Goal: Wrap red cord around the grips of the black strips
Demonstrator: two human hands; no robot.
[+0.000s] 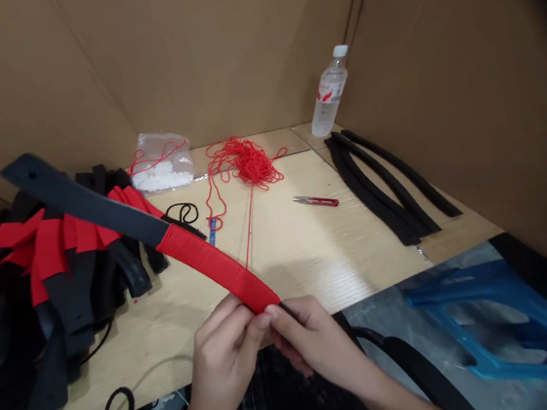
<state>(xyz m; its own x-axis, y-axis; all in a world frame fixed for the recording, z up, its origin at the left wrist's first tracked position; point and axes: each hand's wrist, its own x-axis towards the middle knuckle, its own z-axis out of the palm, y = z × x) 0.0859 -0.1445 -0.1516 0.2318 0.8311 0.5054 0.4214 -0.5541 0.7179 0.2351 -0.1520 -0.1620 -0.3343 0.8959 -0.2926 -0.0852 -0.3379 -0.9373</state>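
The left hand (222, 363) and right hand (311, 341) close firmly on the near end of a black strip (81, 198) above the worktop (310, 257); red wrapping (215, 263) covers the nearer half, leaving the far half bare.

Two bare hands (311, 338), dark plaid clothing (264, 401)

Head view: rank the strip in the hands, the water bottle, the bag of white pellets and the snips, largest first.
1. Strip
2. Water bottle and bag: they look about alike, so I won't rank them.
3. Snips
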